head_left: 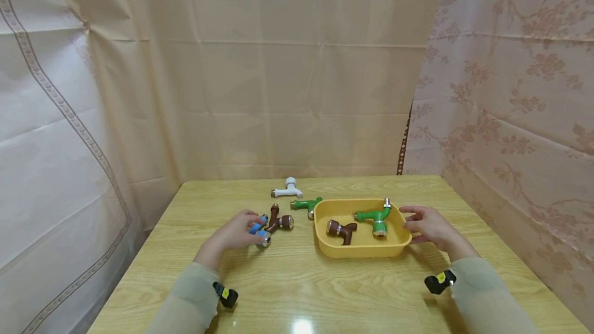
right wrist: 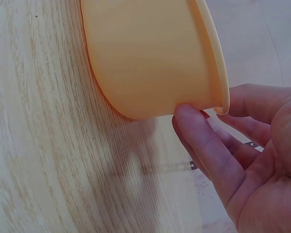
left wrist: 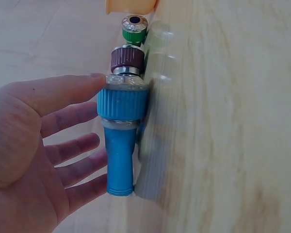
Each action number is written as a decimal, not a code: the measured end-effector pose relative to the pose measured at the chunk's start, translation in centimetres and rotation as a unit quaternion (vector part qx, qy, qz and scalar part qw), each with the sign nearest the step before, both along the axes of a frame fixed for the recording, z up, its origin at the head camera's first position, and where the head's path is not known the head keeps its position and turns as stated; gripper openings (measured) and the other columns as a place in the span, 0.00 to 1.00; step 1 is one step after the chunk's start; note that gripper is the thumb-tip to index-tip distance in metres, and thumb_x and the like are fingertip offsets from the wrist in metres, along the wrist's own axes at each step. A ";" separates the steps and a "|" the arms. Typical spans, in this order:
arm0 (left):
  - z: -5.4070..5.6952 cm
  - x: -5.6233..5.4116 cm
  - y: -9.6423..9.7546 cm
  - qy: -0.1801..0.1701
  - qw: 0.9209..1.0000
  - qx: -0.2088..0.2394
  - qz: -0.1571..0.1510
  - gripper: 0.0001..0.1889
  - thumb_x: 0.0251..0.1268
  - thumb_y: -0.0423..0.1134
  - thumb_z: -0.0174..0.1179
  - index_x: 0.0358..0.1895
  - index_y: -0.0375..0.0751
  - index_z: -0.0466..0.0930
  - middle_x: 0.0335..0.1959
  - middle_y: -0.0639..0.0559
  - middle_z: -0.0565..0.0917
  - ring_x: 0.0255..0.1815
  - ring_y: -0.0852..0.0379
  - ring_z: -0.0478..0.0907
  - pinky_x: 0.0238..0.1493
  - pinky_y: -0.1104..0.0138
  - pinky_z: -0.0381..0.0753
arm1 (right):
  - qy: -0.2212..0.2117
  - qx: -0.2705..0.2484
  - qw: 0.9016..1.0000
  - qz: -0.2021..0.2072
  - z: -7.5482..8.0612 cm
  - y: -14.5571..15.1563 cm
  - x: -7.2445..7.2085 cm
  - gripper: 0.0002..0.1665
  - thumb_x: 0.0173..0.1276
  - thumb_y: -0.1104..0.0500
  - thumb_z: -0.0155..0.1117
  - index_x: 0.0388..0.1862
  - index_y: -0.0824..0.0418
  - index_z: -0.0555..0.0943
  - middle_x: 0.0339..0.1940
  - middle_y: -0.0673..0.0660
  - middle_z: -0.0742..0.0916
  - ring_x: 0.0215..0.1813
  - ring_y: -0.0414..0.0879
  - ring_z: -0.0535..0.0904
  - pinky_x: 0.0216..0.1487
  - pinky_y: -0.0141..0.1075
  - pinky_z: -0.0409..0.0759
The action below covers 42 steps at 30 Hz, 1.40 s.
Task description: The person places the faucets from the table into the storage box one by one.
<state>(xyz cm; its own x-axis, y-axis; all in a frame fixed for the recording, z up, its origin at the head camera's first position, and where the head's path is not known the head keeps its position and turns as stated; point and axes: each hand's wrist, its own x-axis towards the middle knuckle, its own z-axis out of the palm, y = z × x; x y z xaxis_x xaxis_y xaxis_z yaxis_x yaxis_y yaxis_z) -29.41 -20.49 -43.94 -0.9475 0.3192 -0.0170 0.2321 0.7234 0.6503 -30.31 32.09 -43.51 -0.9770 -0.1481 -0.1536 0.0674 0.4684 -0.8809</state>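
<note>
Fingers of our left hand (head_left: 237,232), parted, unclosed, meet the blue tap (head_left: 263,238) to their right; our relaxed right hand (head_left: 431,227) touches the yellow tray (head_left: 362,251) rightmost.

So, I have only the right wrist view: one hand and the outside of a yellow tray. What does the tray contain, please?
Observer: In the yellow tray there are two taps, a brown tap and a green tap.
Operator: Thank you. And where is the left hand?
Observer: The left hand is at a blue tap, left of the tray.
Operator: Does something lie further back?
Observer: Yes, a white tap, near the far edge of the table.
</note>
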 end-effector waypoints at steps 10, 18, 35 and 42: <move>-0.7 -0.3 -0.2 0.014 1.000 -0.026 -0.005 0.23 0.60 0.45 0.75 0.57 0.42 0.84 0.68 0.37 0.70 0.63 0.38 0.74 0.63 0.45 0.74 | -0.001 0.001 1.000 0.001 0.1 0.0 0.0 0.35 0.73 0.68 0.60 0.76 0.73 0.62 0.58 0.74 0.77 0.48 0.57 0.84 0.42 0.49 0.87; -1.3 -0.4 -0.6 0.016 0.999 -0.036 -0.013 0.21 0.57 0.40 0.77 0.55 0.44 0.85 0.67 0.39 0.72 0.63 0.40 0.74 0.64 0.46 0.74 | -0.003 0.001 1.000 -0.001 0.2 0.0 0.0 0.35 0.73 0.69 0.60 0.76 0.73 0.62 0.58 0.75 0.77 0.48 0.57 0.84 0.42 0.49 0.87; -1.5 -0.5 -0.7 0.007 0.999 -0.041 -0.001 0.17 0.58 0.29 0.73 0.51 0.45 0.86 0.60 0.44 0.76 0.59 0.40 0.76 0.60 0.47 0.77 | -0.007 0.007 1.000 -0.005 -0.1 0.1 -0.1 0.36 0.73 0.67 0.60 0.77 0.71 0.62 0.59 0.74 0.76 0.48 0.55 0.84 0.42 0.49 0.87; -1.8 -0.8 -0.8 0.015 0.999 -0.041 0.001 0.16 0.59 0.26 0.72 0.49 0.44 0.87 0.56 0.46 0.79 0.58 0.40 0.78 0.58 0.47 0.78 | -0.009 0.008 1.000 -0.004 0.0 0.1 -0.1 0.36 0.73 0.67 0.60 0.77 0.71 0.61 0.59 0.74 0.76 0.49 0.56 0.84 0.43 0.49 0.87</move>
